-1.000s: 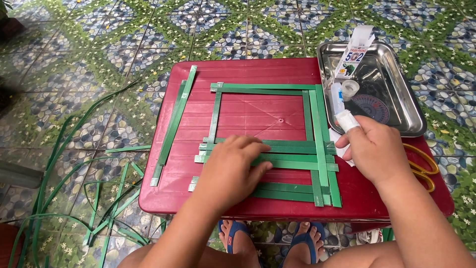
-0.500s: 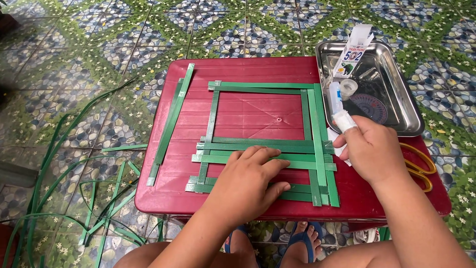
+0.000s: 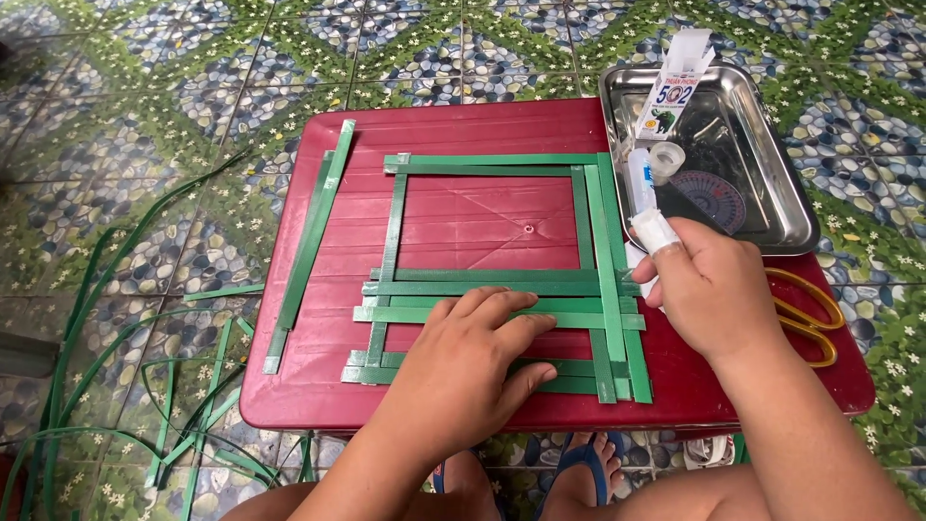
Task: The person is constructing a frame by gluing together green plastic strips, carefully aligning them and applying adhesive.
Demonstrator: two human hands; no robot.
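The left hand [image 3: 473,352] pressed flat, fingers released, on green strips [image 3: 502,315] running left-right; the right hand [image 3: 709,289], farther right, grasped a glue tube [image 3: 644,188].

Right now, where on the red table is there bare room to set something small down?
Inside the green strip frame the red table is bare, as is its far-left edge beyond the loose strips. The near and right sides are crowded by the left hand, right hand and scissors.

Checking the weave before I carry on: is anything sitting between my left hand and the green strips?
Nothing visible: the left hand lies flat directly on the green strips on the red table. The right hand holds a small white tube beside them.
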